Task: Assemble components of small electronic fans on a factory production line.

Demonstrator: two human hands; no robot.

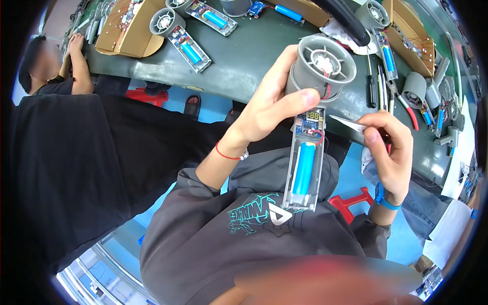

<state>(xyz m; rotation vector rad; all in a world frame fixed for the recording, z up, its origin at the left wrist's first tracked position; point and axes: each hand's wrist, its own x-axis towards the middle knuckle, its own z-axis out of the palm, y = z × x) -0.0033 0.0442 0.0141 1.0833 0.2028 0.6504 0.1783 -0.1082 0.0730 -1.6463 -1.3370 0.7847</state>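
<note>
My left hand [269, 104] is closed around the round grey head of a handheld fan [304, 71], its thumb pressed on the near side. The fan's grey handle hangs toward me without its cover. Inside it sit a blue cylindrical battery [303, 170] and a small circuit board [311, 122] with a lit display. Red wires run from the fan head and beside the board. Between thumb and fingers, my right hand [390, 147] pinches a pair of metal tweezers [348, 123]. Their tips point left, close to the top of the handle.
Opened fans [190, 51] with blue batteries lie across the dark green table [229, 71]. Cardboard boxes [119, 30] of parts stand at both sides. A black rod-shaped tool [345, 23] hangs overhead. A screwdriver [372, 91] and red-handled pliers [409, 109] lie right. Another person [56, 71] sits far left.
</note>
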